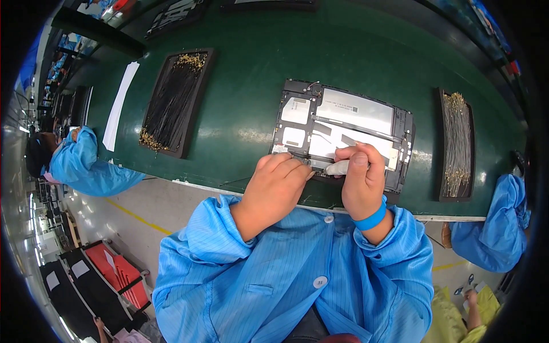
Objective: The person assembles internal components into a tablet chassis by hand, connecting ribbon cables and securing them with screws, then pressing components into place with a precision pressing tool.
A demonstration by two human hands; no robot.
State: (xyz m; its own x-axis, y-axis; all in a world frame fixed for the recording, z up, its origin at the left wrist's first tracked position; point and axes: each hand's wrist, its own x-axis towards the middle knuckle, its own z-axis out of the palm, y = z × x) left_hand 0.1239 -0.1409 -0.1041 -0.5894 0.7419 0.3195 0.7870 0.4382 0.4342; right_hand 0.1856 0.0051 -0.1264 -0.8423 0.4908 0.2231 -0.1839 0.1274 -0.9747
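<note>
An opened tablet-like device [403, 137], with silvery battery packs and a black frame, lies near the bench's front edge. My left hand [277, 183] is closed at its near left edge, fingers bent and tips pressed together at the frame. From beneath that hand a thin black cable [231, 182] runs out to the left; the gripped part is hidden. My right hand [364, 174], with a blue wristband, is closed on a white tapered piece [338, 168], its kind unclear. This piece points left to the device's near edge, close to my left fingertips.
On the green bench [246, 91], a dark tray [186, 128] of black cables with gold ends stands left. Another tray [466, 194] of grey cables stands right. A white paper strip [120, 108] lies far left. Blue-sleeved people [91, 166] sit at both sides.
</note>
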